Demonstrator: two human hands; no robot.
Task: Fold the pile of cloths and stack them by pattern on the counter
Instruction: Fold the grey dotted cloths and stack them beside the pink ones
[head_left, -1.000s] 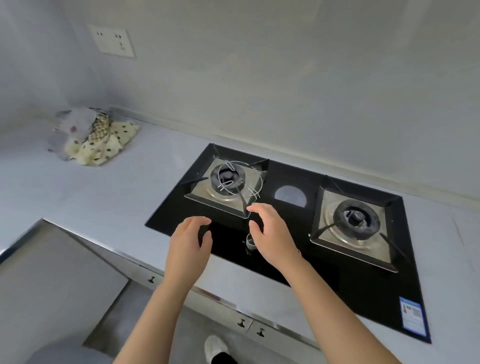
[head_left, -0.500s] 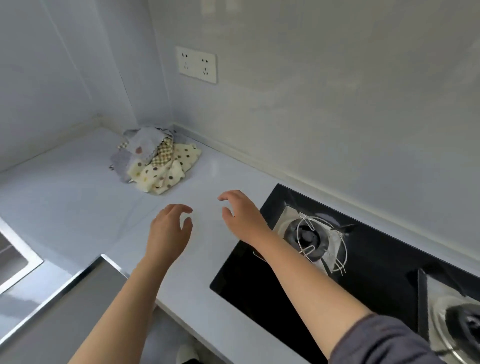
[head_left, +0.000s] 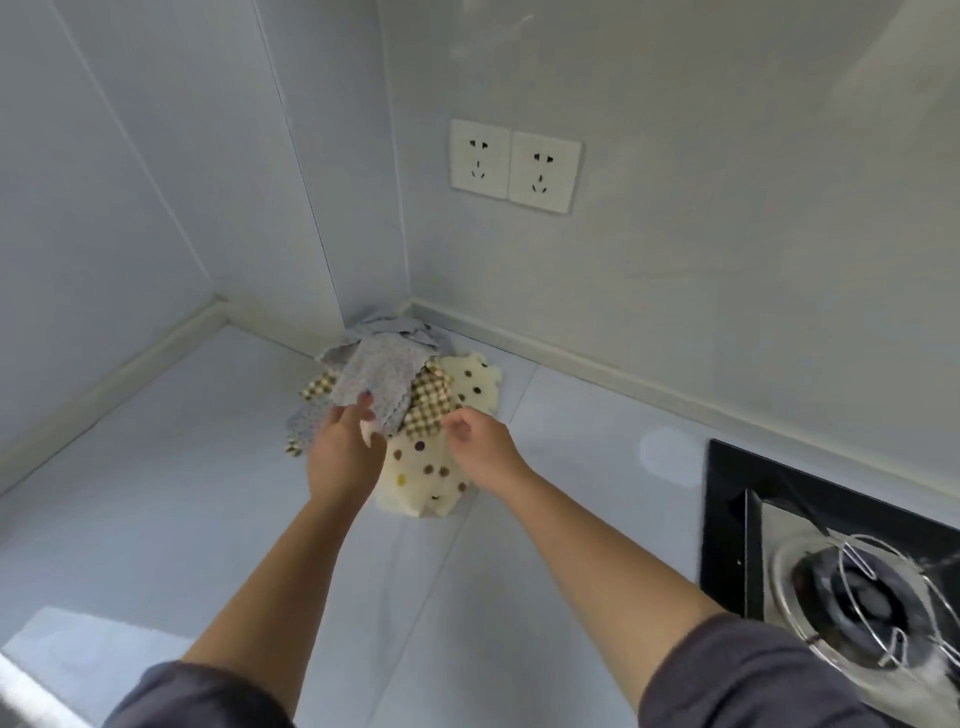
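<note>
A loose pile of cloths lies in the counter's back corner. On top is a grey-blue cloth with tiny dots (head_left: 379, 376), under it a brown checked cloth (head_left: 430, 404), and at the bottom a cream cloth with large brown dots (head_left: 434, 475). My left hand (head_left: 340, 454) reaches over the pile's near edge, and its fingertips touch the lower edge of the grey-blue cloth. My right hand (head_left: 480, 449) hovers over the cream cloth beside the checked one. Its fingers are loosely curled and hold nothing.
The pale counter (head_left: 156, 493) runs left and toward me from the pile. A black gas hob (head_left: 727, 519) with a burner and wire ring (head_left: 862, 597) sits at the right. A double wall socket (head_left: 514, 166) is above the pile.
The view has swung left from the hob to the corner. Both hands have travelled forward from mid-counter to the cloth pile, the left now touching the top cloth.
</note>
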